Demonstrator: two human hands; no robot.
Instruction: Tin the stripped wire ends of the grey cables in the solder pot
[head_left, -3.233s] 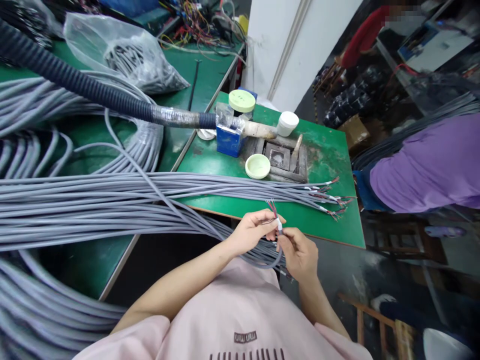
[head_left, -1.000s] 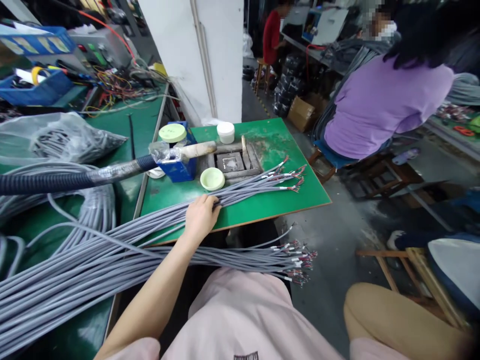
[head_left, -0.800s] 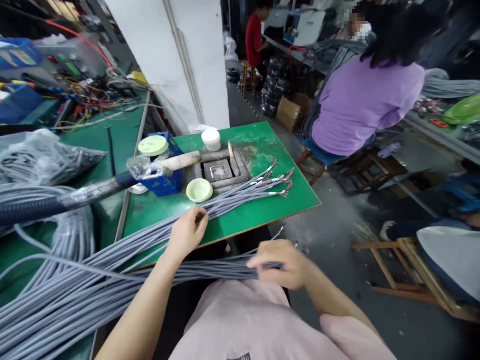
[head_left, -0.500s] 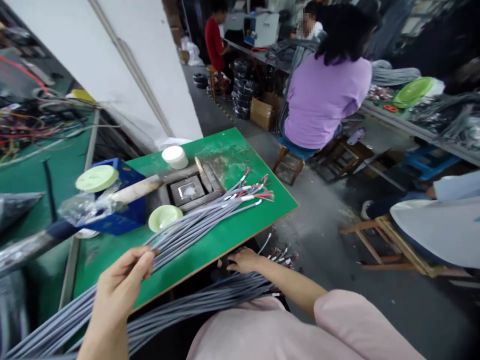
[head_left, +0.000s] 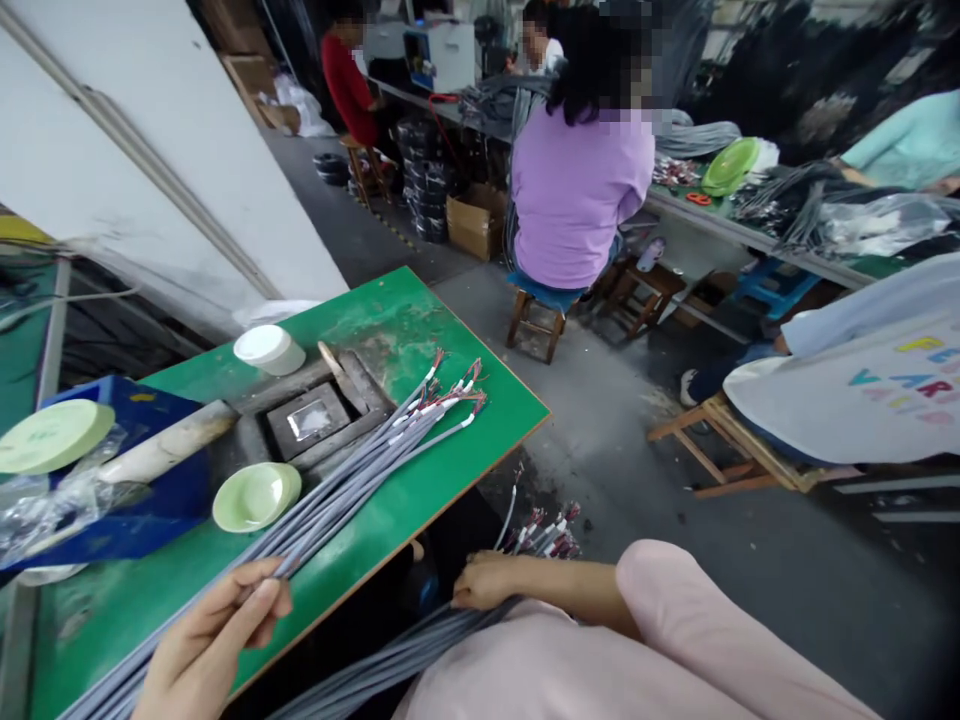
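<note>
My left hand (head_left: 217, 632) pinches a grey cable between thumb and fingers at the front edge of the green table (head_left: 517, 408). Beside it, a bundle of grey cables (head_left: 341, 502) lies across the table, its stripped ends showing white sleeves and reddish wires at the far right. Over my lap, my right hand (head_left: 484, 580) is closed on a second bundle of grey cables (head_left: 405, 650); its fingertips are partly hidden. The stripped ends of that bundle (head_left: 551, 532) stick out past my wrist, beyond the table edge.
A dark metal block with a shiny silvery patch (head_left: 307, 422) sits behind the cables. Near it are a pale green bowl (head_left: 255, 498), a white lidded tub (head_left: 270, 350) and a blue box (head_left: 161, 500). A person in purple (head_left: 570, 195) sits on a stool ahead.
My right hand has come down from spread fingers above the lap bundle and closed on it. My left hand still pinches a cable. The camera view has swung right.
</note>
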